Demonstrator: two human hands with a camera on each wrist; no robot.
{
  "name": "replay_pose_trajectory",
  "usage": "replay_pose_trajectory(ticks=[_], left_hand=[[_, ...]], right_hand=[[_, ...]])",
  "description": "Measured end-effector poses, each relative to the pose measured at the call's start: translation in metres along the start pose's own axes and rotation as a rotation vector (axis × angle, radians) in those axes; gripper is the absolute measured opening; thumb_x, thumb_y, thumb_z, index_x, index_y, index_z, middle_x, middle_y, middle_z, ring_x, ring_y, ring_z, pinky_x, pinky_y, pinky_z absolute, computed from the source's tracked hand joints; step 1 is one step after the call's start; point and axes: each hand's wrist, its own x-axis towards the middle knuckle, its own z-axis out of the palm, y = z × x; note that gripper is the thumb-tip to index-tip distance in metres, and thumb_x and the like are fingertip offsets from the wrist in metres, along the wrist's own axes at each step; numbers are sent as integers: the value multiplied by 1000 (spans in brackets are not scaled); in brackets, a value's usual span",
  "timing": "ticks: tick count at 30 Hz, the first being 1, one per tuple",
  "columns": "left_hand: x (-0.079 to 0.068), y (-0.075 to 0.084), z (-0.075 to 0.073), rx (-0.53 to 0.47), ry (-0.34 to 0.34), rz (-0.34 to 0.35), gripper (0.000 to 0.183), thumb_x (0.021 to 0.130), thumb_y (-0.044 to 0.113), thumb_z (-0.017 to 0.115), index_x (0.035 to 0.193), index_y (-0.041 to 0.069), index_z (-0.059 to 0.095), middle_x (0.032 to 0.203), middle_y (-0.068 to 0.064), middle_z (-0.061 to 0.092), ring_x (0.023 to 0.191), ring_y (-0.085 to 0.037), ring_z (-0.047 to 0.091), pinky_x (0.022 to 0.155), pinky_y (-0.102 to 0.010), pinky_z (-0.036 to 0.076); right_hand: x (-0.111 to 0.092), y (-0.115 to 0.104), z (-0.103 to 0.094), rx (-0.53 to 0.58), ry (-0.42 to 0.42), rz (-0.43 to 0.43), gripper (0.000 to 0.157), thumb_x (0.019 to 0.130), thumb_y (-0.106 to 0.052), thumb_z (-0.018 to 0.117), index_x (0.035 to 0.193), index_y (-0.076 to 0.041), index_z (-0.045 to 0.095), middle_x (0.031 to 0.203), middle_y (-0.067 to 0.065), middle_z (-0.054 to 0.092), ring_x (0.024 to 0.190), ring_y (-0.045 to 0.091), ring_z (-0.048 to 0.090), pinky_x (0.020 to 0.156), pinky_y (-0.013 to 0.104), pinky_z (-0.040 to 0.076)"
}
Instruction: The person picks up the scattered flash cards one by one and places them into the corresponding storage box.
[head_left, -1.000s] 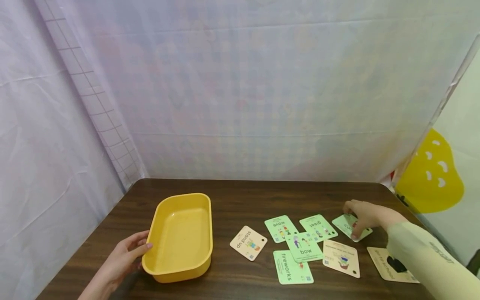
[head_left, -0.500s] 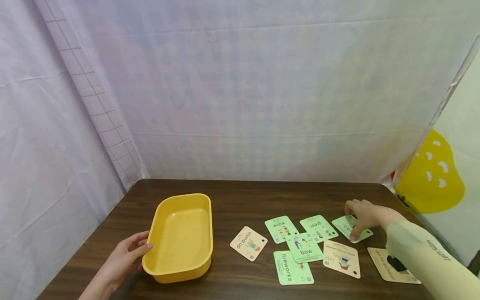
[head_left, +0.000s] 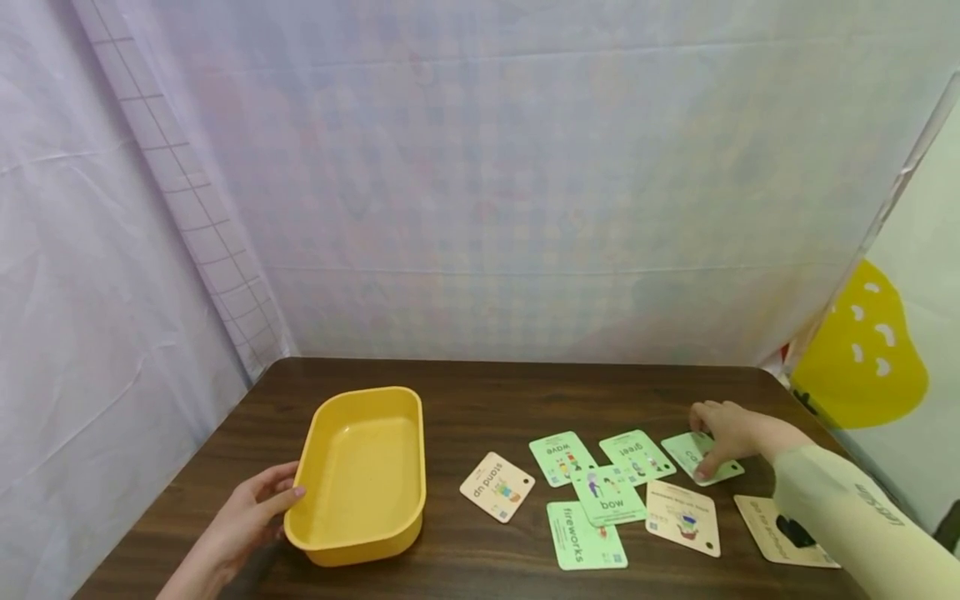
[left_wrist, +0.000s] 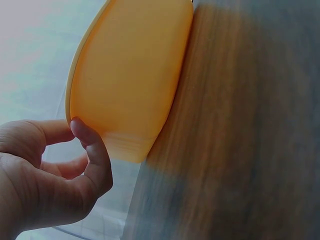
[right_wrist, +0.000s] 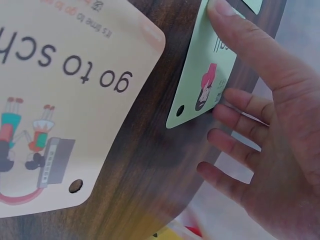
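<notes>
My left hand [head_left: 251, 512] pinches the left rim of a yellow plastic tub [head_left: 360, 483]; the left wrist view shows thumb and finger meeting at the rim of the tub [left_wrist: 130, 75]. At the far right, my right hand [head_left: 731, 432] holds a green picture card [head_left: 686, 450] by its edges, thumb on its face and fingers at the opposite edge. In the right wrist view that card [right_wrist: 192, 100] appears to read "call" and lies at the table surface. Part of its face is hidden under the hand.
On the brown table [head_left: 480, 400] lie a "stand up" card [head_left: 497, 487], a "wave" card [head_left: 558, 454], a "greet" card [head_left: 637, 454], a "fireworks" card [head_left: 585, 537] partly under a "bow" card [head_left: 609, 496], another beige card [head_left: 681, 521], and a "go to school" card [head_left: 768, 529] partly beneath the sleeve.
The green card under my right hand has shifted very slightly to the left, and the thumb with it. My left hand and the tub have stayed in place.
</notes>
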Motion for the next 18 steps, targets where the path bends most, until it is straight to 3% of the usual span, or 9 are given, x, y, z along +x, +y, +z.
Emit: replay_pose_trajectory(ticks=[10, 18], left_hand=[[0, 0, 1, -7, -1, -2, 64, 99, 21, 58, 150, -6, 30, 113, -5, 55, 85, -11, 56, 63, -25, 49], [-1, 1, 1, -3, 0, 2, 63, 99, 20, 58, 150, -5, 31, 113, -5, 55, 84, -10, 56, 63, -24, 48]], right_hand=[[-4, -2, 4, -15, 26, -2, 67, 61, -56, 87, 94, -9, 52, 90, 6, 51, 82, 23, 46, 68, 36, 41], [-6, -3, 5, -26, 31, 36, 67, 64, -59, 85, 91, -6, 53, 88, 8, 49, 80, 25, 44, 67, 37, 40]])
